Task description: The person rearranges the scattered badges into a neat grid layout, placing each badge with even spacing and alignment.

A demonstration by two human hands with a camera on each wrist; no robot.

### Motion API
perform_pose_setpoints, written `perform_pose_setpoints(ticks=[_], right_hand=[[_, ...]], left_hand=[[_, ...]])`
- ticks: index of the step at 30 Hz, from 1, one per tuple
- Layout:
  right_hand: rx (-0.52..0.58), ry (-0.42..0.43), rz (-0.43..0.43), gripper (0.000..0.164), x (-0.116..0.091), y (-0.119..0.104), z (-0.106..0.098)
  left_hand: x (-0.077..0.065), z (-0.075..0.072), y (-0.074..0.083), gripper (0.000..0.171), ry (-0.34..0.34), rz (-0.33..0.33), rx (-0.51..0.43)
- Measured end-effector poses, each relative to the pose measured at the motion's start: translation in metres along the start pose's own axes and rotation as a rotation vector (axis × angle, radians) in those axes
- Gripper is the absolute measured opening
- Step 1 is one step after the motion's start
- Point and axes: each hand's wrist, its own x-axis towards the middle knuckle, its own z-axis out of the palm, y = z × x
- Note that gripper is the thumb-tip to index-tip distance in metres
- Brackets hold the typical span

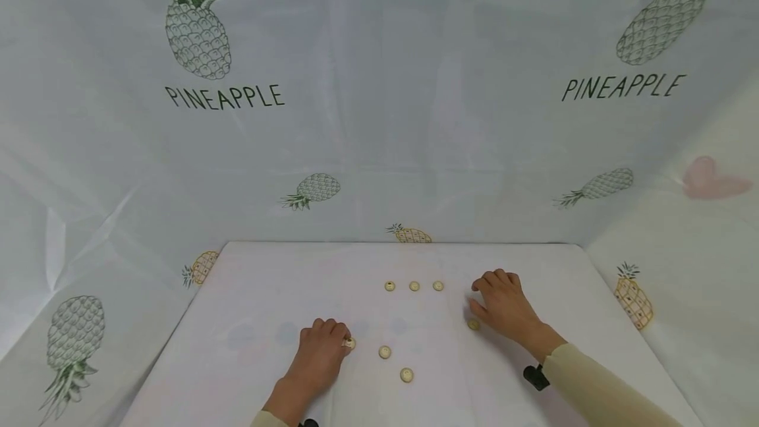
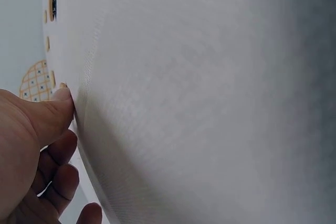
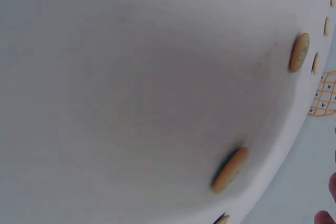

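Note:
Small round pale wooden discs with marks on top lie on the white cloth-covered table. My left hand (image 1: 319, 356) is down at the table, left of the others, with thumb and fingertips pinching one disc (image 1: 350, 343). From the left wrist, its thumb (image 2: 59, 103) hides most of that disc. My right hand (image 1: 504, 302) hovers with loosely bent fingers and nothing visible in its grasp. Just below its thumb sits another disc (image 1: 474, 325). In the right wrist view only fingertips (image 3: 333, 186) show at the edge, away from the nearest disc (image 3: 231, 170).
Three discs form a row toward the back: a left one (image 1: 389, 286), a middle one (image 1: 414, 286) and a right one (image 1: 438, 286). Between the hands lie two more, one (image 1: 385, 352) slightly behind the other (image 1: 406, 375). Pineapple-printed cloth (image 1: 379, 117) hangs around the table (image 1: 267, 282).

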Motion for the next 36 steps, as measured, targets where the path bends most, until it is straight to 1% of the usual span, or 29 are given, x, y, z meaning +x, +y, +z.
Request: perform_pose_setpoints(ticks=[2,5,10,13,15,19,22,27,30,33,36], right_hand=[[0.001,-0.020,0.017,0.020,-0.007,0.000,-0.002],[0.013,-0.041,0.019,0.019,-0.017,-0.003,-0.004],[0.011,-0.042,-0.021,0.024,-0.032,-0.008,-0.002],[-0.006,-0.043,-0.042,0.023,-0.037,-0.010,0.002],[-0.018,-0.051,-0.043,0.020,-0.039,-0.011,0.003],[-0.020,-0.088,-0.017,0.019,-0.040,-0.014,0.001],[-0.019,-0.092,-0.015,0.018,-0.040,-0.016,0.001],[-0.006,-0.039,-0.086,0.014,-0.039,-0.016,0.004],[0.037,-0.020,-0.132,0.015,-0.038,-0.016,0.006],[0.067,-0.023,-0.147,0.017,-0.038,-0.015,0.006],[0.057,-0.030,-0.149,0.017,-0.038,-0.013,0.006]], left_hand=[[0.000,0.001,-0.001,0.018,-0.003,-0.002,-0.002],[0.001,0.002,-0.001,0.018,-0.002,-0.006,-0.009],[0.000,0.003,-0.002,0.018,0.015,0.000,-0.012],[0.000,0.004,-0.002,0.018,0.021,0.002,-0.010],[0.000,0.004,-0.002,0.019,0.026,0.002,-0.011],[0.000,0.004,-0.001,0.020,0.034,0.002,-0.014],[0.000,0.005,-0.001,0.020,0.034,0.001,-0.014],[0.000,0.004,-0.001,0.019,0.030,-0.010,-0.015],[0.000,0.003,0.000,0.019,0.034,-0.014,-0.015],[-0.001,0.002,0.001,0.018,0.036,-0.014,-0.014],[-0.001,0.002,0.002,0.018,0.032,-0.016,-0.014]])
